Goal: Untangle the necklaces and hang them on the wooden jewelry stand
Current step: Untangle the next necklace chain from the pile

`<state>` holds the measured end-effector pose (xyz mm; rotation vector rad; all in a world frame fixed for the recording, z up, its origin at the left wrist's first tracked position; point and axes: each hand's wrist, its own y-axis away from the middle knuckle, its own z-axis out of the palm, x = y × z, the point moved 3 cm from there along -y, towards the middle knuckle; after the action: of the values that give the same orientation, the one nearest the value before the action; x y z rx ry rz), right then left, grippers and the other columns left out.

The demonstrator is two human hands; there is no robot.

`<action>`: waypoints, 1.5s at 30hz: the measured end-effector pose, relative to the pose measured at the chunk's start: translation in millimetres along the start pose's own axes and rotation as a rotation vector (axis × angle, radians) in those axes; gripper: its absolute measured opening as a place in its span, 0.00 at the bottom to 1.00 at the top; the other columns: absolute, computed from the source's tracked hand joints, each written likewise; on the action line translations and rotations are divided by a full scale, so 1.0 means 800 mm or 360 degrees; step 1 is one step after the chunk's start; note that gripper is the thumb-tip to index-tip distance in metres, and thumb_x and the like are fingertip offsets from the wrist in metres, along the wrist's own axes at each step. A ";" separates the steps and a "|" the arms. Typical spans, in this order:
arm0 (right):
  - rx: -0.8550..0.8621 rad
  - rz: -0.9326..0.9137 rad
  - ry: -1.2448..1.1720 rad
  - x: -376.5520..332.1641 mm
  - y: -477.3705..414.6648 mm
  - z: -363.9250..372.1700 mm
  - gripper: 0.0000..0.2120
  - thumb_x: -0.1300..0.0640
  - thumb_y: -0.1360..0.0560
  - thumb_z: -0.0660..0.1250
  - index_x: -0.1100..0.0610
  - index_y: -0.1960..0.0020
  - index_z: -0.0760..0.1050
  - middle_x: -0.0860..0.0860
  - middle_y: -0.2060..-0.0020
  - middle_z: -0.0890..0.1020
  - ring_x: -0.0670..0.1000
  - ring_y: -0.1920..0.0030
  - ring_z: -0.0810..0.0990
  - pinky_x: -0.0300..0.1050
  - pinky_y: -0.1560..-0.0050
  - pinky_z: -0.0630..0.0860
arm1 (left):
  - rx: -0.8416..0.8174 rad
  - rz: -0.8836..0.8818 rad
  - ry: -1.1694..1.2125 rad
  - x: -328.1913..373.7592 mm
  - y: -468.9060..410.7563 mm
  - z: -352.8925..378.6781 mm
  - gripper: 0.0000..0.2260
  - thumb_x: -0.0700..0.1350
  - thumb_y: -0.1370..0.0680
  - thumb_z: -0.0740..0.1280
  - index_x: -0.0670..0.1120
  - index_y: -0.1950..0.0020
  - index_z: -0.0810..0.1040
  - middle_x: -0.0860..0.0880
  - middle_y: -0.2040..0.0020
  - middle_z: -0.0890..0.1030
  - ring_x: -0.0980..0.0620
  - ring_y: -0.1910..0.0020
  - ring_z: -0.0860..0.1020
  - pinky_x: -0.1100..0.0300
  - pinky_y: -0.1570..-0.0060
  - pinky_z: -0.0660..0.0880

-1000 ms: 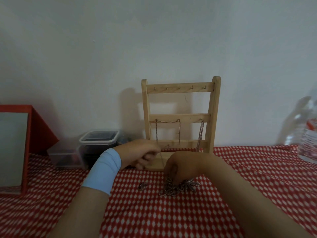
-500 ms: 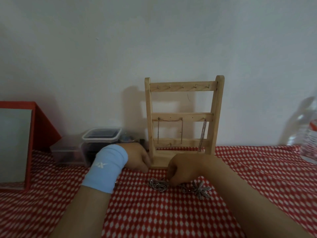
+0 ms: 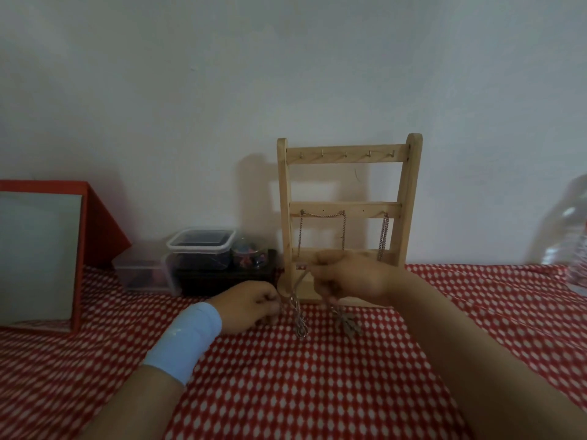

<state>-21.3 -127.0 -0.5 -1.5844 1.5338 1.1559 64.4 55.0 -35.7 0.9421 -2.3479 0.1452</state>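
A wooden jewelry stand (image 3: pixel 347 217) stands against the wall, with two chains (image 3: pixel 343 231) hanging from hooks on its middle bar. In front of its base, my right hand (image 3: pixel 352 279) is raised off the cloth and pinches a silver necklace (image 3: pixel 298 317) whose chain slopes down to my left hand (image 3: pixel 251 306). My left hand rests on the cloth and pinches the same chain. A loop of chain and a star-shaped pendant (image 3: pixel 349 325) dangle onto the cloth below the hands.
A red-and-white patterned cloth (image 3: pixel 286 376) covers the table. Clear plastic boxes (image 3: pixel 200 252) and a small jar sit left of the stand. A red-framed mirror (image 3: pixel 38 258) leans at the far left. A plastic bottle (image 3: pixel 571 236) stands at the right edge.
My right hand has risen from the cloth, lifting the necklace pile and stretching the chain. My left hand moved down toward me and took hold of the chain.
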 end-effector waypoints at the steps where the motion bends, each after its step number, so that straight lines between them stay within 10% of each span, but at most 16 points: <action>1: -0.0017 0.0010 -0.0124 -0.001 0.000 0.002 0.12 0.57 0.14 0.56 0.55 0.56 0.69 0.50 0.70 0.70 0.49 0.70 0.68 0.42 0.65 0.73 | 0.0035 -0.0026 0.0178 -0.005 0.003 0.000 0.07 0.46 0.19 0.63 0.50 0.54 0.79 0.55 0.62 0.81 0.57 0.61 0.78 0.63 0.54 0.74; 7: 0.0141 0.0112 0.0326 -0.001 0.002 -0.008 0.22 0.40 0.18 0.61 0.52 0.65 0.68 0.46 0.74 0.68 0.46 0.75 0.63 0.40 0.73 0.64 | -0.0016 -0.0096 0.0785 -0.015 0.019 -0.009 0.09 0.40 0.19 0.63 0.45 0.56 0.80 0.52 0.73 0.69 0.58 0.76 0.65 0.66 0.74 0.62; 13: 0.0095 0.0262 0.0886 -0.004 0.008 -0.012 0.24 0.37 0.20 0.61 0.53 0.66 0.73 0.44 0.71 0.75 0.44 0.71 0.71 0.37 0.66 0.68 | 0.0116 0.0017 0.0324 0.005 0.023 -0.033 0.04 0.48 0.23 0.69 0.54 0.55 0.84 0.60 0.61 0.84 0.65 0.60 0.81 0.71 0.56 0.73; 17: 0.0074 0.0390 0.1242 0.005 0.003 0.000 0.20 0.39 0.22 0.66 0.53 0.59 0.85 0.49 0.60 0.85 0.46 0.58 0.82 0.40 0.55 0.78 | 0.0274 -0.0016 -0.0444 -0.001 0.012 -0.009 0.07 0.50 0.24 0.68 0.58 0.48 0.83 0.59 0.49 0.79 0.57 0.46 0.76 0.57 0.39 0.73; 23: 0.0152 0.0213 0.1652 0.016 -0.014 0.012 0.07 0.54 0.24 0.72 0.52 0.48 0.86 0.46 0.53 0.85 0.47 0.51 0.81 0.43 0.44 0.80 | 0.0425 0.0188 -0.0383 0.025 0.016 0.014 0.01 0.50 0.27 0.66 0.54 0.57 0.76 0.58 0.57 0.76 0.55 0.52 0.76 0.60 0.53 0.75; 27: -0.0009 0.0005 0.1413 0.010 -0.018 0.029 0.11 0.59 0.25 0.72 0.46 0.46 0.82 0.39 0.52 0.80 0.42 0.52 0.78 0.38 0.49 0.77 | 0.0061 0.0044 -0.0497 0.032 0.018 0.027 0.16 0.67 0.33 0.69 0.55 0.58 0.79 0.57 0.60 0.79 0.58 0.60 0.78 0.59 0.56 0.78; 37: 0.0040 -0.0066 0.1143 0.024 -0.021 0.033 0.07 0.50 0.20 0.69 0.51 0.45 0.82 0.45 0.51 0.83 0.43 0.51 0.80 0.39 0.48 0.76 | 0.0035 0.0044 -0.0095 0.010 0.012 0.031 0.17 0.60 0.32 0.74 0.57 0.47 0.78 0.59 0.53 0.79 0.60 0.55 0.77 0.63 0.52 0.76; 40: 0.0163 -0.0091 0.0888 0.023 -0.022 0.026 0.09 0.48 0.18 0.63 0.52 0.46 0.78 0.48 0.52 0.82 0.48 0.51 0.80 0.47 0.45 0.79 | 0.0291 0.0157 0.0264 0.007 0.008 0.026 0.05 0.50 0.23 0.68 0.51 0.52 0.81 0.55 0.55 0.81 0.58 0.55 0.79 0.57 0.47 0.77; 45: 0.0135 -0.0122 0.0098 0.025 -0.024 0.024 0.11 0.55 0.16 0.61 0.61 0.42 0.76 0.55 0.57 0.85 0.53 0.55 0.84 0.53 0.44 0.80 | 0.0335 0.0097 0.1227 0.003 0.007 0.013 0.16 0.47 0.18 0.60 0.46 0.61 0.82 0.45 0.59 0.82 0.49 0.59 0.80 0.55 0.53 0.76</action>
<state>-6.3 -115.9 -28.6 -1.6207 1.5270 0.9958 54.6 54.4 -42.4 0.7296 -1.6594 0.6643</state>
